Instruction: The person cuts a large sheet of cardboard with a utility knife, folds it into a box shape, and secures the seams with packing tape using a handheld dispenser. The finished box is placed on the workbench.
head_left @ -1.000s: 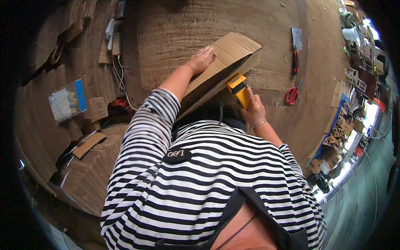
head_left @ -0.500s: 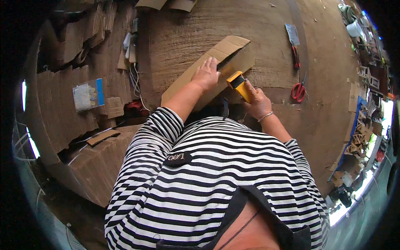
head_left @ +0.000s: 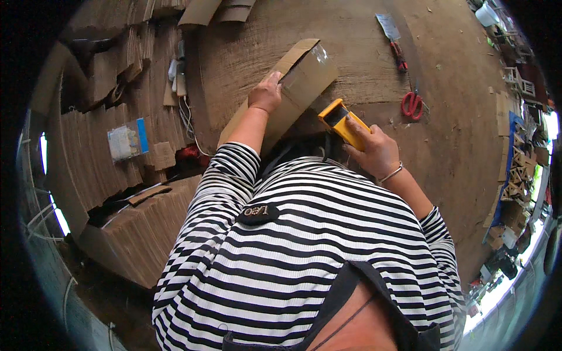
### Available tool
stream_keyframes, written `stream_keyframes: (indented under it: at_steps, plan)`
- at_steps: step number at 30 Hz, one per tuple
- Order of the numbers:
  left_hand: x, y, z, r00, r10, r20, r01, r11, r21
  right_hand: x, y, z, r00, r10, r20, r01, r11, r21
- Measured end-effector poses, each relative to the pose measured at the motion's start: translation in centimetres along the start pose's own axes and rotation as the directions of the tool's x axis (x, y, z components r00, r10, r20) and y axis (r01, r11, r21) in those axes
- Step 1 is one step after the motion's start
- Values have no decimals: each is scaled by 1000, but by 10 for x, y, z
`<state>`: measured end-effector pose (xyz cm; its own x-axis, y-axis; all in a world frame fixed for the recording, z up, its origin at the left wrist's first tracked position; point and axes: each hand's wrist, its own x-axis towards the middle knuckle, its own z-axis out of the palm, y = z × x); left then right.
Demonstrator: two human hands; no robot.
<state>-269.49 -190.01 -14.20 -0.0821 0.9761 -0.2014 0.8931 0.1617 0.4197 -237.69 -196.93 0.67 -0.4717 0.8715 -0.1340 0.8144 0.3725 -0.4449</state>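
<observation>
My left hand (head_left: 266,93) grips the top edge of a long, narrow cardboard box (head_left: 309,73), fingers folded over its rim. The box lies slantwise in front of me, its far end pointing up and right. A shiny patch, apparently clear tape (head_left: 321,54), shows at that far end. In my right hand (head_left: 377,149) is a yellow tool with a dark inset, apparently a handheld tape dispenser (head_left: 344,123). It is held apart from the box, just right of the box's lower side. My striped front hides the box's near end.
Red-handled scissors (head_left: 411,105) and a red-and-black handled blade tool (head_left: 396,50) lie on the brown work surface (head_left: 363,88) to the right. Stacked cardboard sheets (head_left: 88,158) fill the left side, with a plastic packet (head_left: 126,140) on top and a white cable (head_left: 186,117) beside them.
The box has turned, showing more of its right side and the shiny patch. My left hand has shifted left along with it. My right hand has drawn the yellow tool slightly right, away from the box.
</observation>
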Motion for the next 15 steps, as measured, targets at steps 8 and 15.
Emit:
stream_keyframes:
  at_steps: [8,15]
  plan:
    - [1,-11,1,984,169,-60,-170,985,-15,40,47,116,996,42,72,-39,998,-45]
    - [17,-12,1,980,142,142,-149,988,40,88,22,123,946,157,284,-136,986,-94]
